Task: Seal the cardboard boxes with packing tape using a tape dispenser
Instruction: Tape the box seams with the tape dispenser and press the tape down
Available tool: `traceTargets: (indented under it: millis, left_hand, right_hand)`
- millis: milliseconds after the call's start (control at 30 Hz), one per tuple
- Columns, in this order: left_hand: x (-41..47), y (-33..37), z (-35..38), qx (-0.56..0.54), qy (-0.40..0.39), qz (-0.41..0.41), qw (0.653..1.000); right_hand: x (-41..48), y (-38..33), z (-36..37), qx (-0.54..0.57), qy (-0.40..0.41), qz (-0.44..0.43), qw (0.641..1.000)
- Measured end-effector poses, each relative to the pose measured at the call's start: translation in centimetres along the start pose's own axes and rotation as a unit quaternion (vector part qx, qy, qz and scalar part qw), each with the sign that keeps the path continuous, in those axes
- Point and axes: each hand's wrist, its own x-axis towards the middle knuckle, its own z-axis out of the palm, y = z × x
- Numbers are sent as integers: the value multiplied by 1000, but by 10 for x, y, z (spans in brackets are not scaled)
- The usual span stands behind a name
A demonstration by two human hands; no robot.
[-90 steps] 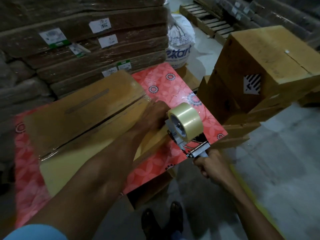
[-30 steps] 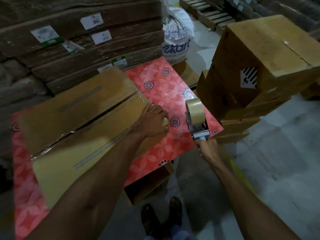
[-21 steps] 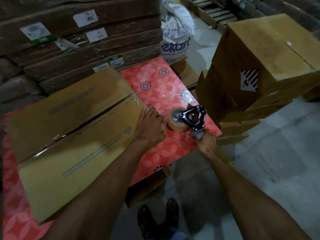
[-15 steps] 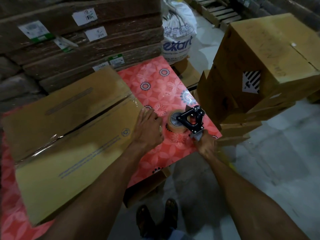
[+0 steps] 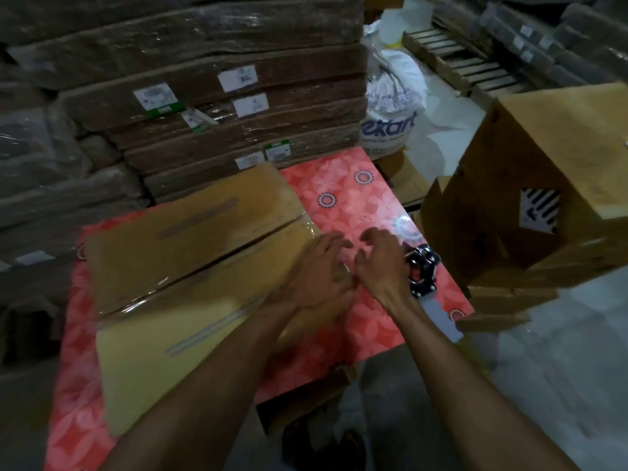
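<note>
A large cardboard box [image 5: 190, 266] lies on the red flowered table [image 5: 353, 198], with shiny clear tape along its middle seam. My left hand [image 5: 319, 273] rests at the box's right end, fingers spread and slightly bent. Right beside it, my right hand [image 5: 380, 263] hovers over the table with loosely curled fingers that hold nothing. The tape dispenser [image 5: 421, 271] lies on its side on the table just right of my right hand, partly hidden by it. The picture is blurred around the fingers.
Wrapped bundles of flat cardboard [image 5: 217, 107] are stacked behind the table. A pile of made-up boxes [image 5: 550, 185] stands close on the right, a white sack [image 5: 390, 107] and wooden pallets [image 5: 469, 66] behind it. Grey floor lies below the table's near edge.
My right hand has laid the tape dispenser down on the table, let go of it and moved left beside my left hand at the box's end.
</note>
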Motion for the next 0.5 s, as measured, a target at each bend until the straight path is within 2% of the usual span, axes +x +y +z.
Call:
traceTargets:
  millis: [100,200,367,500]
  left_hand:
    - [15,-50,-43,-41,66,-64,995]
    - [40,-105,-85,16,36,-135,990]
    - [94,-158,-119,134,-90,-236,958]
    - [101,-157,-105,204,-134,-209,947]
  right_hand:
    - [30,-43,33,56,-86,-102,989]
    - [60,-72,60,27,-144,-162,976]
    - [78,-87,81,-92,-169,-198,961]
    - [59,-83,80,-107,-96,-169,975]
